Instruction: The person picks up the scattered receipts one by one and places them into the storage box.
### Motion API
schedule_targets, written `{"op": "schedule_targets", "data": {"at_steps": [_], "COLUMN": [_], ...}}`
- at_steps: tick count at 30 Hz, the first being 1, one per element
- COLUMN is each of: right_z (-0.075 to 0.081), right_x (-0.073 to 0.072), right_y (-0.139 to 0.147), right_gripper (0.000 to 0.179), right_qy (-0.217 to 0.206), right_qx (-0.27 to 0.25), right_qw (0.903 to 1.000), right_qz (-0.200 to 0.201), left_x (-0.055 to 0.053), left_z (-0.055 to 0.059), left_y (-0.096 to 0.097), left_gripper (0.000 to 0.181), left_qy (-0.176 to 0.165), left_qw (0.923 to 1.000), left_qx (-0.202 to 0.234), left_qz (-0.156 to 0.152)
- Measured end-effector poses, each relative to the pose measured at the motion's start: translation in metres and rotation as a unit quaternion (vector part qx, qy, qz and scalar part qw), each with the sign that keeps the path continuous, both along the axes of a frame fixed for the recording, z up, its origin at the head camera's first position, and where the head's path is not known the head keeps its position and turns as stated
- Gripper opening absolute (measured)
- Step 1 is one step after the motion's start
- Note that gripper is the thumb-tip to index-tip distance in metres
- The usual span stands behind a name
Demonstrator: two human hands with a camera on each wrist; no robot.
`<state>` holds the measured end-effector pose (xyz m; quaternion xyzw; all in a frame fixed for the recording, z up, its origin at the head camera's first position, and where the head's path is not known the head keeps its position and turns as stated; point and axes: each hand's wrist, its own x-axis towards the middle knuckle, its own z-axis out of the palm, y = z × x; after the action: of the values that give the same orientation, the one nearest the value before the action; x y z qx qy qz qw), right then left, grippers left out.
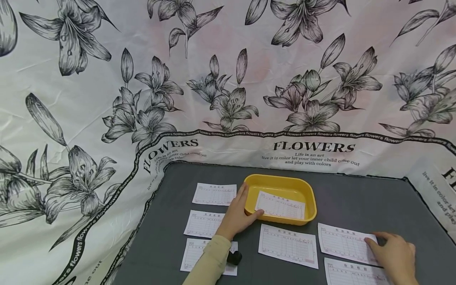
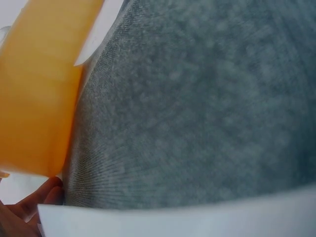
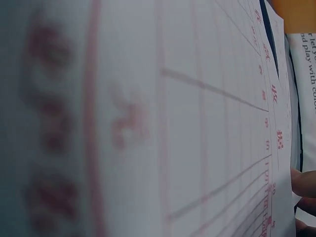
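By the left hand (image 1: 236, 215), with thumb and fingers spread apart, the left side and the near corner of a yellow tray (image 1: 311, 194) are touched. By the right hand (image 1: 396, 253), the right end of a printed slip (image 1: 343, 243) is pinched; whether it is completely lifted cannot be told. Inside the tray, one paper (image 1: 281, 205) is contained. Just in front of the tray another sheet (image 1: 287, 246) is laid. Three forms (image 1: 203, 223) are arranged in a column at the left, the nearest partly covered by the sleeve (image 1: 213, 253). The grey surface (image 1: 160, 221) is bordered by a flower-printed cloth (image 1: 228, 150).
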<state>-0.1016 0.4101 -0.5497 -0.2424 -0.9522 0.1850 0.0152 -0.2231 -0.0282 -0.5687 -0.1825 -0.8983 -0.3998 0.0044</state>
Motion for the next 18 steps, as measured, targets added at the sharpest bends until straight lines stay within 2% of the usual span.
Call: {"op": "schedule_targets", "data": {"at_steps": [7,15,18], "right_z": [0.005,0.006,0.005], "right_x": [0.001,0.001,0.001], "right_y": [-0.010,-0.012,-0.012], "right_gripper": [0.042,0.027,0.022], "right_qy": [0.011,0.017,0.022], "right_qx": [-0.035,-0.037,-0.038], "right_qw": [0.9989,0.9990,0.9986], "right_qz": [-0.027,-0.020,-0.028], "left_x": [-0.001,-0.001,0.000], "left_z": [-0.002,0.000,0.002], "left_y": [-0.001,-0.001,-0.001], "left_gripper": [0.106,0.105,0.105], "left_qy": [0.011,0.001,-0.001], "left_qw": [0.9999,1.0000,1.0000], "left_qx": [-0.006,-0.005,-0.004], "left_qz": [0.000,0.006,0.003]}}
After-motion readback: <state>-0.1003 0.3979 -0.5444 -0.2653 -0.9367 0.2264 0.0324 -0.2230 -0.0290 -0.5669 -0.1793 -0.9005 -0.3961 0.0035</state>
